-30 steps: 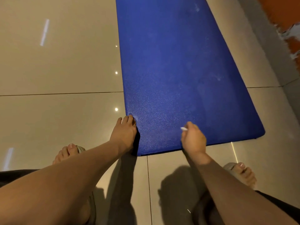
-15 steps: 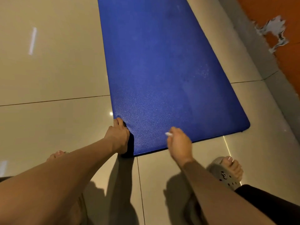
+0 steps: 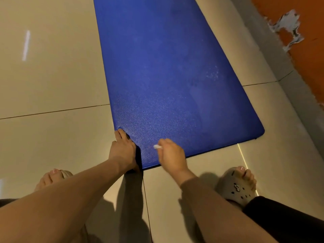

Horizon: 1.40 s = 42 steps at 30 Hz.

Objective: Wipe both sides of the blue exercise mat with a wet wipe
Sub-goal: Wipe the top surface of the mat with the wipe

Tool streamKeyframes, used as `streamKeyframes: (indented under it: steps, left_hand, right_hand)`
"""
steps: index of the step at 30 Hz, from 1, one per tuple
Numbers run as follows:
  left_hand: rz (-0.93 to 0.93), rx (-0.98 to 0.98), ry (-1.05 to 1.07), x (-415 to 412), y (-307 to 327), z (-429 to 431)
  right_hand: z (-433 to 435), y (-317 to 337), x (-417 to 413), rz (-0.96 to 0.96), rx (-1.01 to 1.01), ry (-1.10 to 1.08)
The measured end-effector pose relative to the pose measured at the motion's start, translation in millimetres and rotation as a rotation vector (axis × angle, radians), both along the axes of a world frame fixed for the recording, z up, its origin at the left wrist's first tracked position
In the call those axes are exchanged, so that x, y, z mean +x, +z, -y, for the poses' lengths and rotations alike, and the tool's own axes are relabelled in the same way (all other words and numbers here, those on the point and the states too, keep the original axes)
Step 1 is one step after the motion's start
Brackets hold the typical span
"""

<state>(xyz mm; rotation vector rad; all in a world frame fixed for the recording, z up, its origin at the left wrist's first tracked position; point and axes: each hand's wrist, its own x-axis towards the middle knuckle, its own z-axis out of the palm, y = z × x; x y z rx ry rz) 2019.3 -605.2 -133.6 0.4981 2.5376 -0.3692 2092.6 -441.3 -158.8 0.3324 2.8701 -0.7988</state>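
The blue exercise mat (image 3: pixel 166 76) lies flat on the tiled floor and runs away from me. My left hand (image 3: pixel 123 151) grips the mat's near left corner, with the fingers along its left edge. Just right of it, my right hand (image 3: pixel 171 156) is over the near end of the mat. Its curled fingers hold a small white wet wipe (image 3: pixel 157 146), of which only a bit shows. I cannot tell whether the wipe touches the mat.
Glossy beige floor tiles (image 3: pixel 52 85) surround the mat. My feet in grey sandals stand at the left (image 3: pixel 54 176) and right (image 3: pixel 240 185) of the near end. An orange wall with peeling paint (image 3: pixel 289 27) rises at the right behind a grey skirting.
The view has shifted, so the mat sits a little further left and the wall shows more. My right hand has slid left toward my left hand along the near end.
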Motion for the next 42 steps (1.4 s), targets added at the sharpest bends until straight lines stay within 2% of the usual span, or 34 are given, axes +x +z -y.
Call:
streamKeyframes:
  steps: [5, 9, 11, 14, 17, 19, 22, 25, 28, 31, 33, 37, 40, 42]
  left_hand:
    - [0.013, 0.019, 0.014, -1, 1, 0]
    - [0.013, 0.018, 0.035, 0, 2, -1]
    - [0.005, 0.027, 0.048, 0, 3, -2]
    - [-0.001, 0.035, 0.050, 1, 5, -4]
    - [0.010, 0.018, 0.055, 2, 6, -6]
    - [0.010, 0.003, 0.051, 1, 5, -7]
    - [0.011, -0.005, 0.057, 2, 2, -8]
    - [0.008, -0.024, 0.063, 2, 0, -8]
    - [0.008, -0.025, 0.073, 1, -2, -9]
    - [-0.002, -0.028, 0.069, 0, -1, -10]
    - [-0.003, -0.052, 0.056, 0, -1, -11]
    - [0.003, -0.067, 0.059, 2, -2, -10]
    - [-0.005, -0.064, 0.050, 2, -6, -9]
    - [-0.018, -0.049, 0.062, 2, -9, -7]
  right_hand:
    - [-101, -4, 9, 0.041, 0.157, -0.465]
    - [-98, -2, 20, 0.076, 0.169, -0.652]
    - [-63, -5, 24, 0.042, 0.117, -0.598]
    - [-9, -5, 32, 0.037, 0.042, -0.305]
    - [-15, -5, 36, 0.011, 0.048, -0.156]
    - [-49, -9, 38, -0.007, 0.101, -0.263]
    - [-111, -10, 44, 0.038, 0.170, -0.541]
    - [-119, -8, 45, 0.076, 0.158, -0.728]
    - [-70, -11, 45, 0.021, 0.046, -0.623]
    - [-50, -15, 50, -0.009, 0.025, -0.467]
    - [-76, -16, 50, -0.018, 0.021, -0.517]
    - [-136, -17, 50, 0.046, 0.077, -0.765]
    - [-115, -19, 44, 0.050, -0.004, -0.847]
    - [-75, -25, 44, 0.034, -0.041, -0.762]
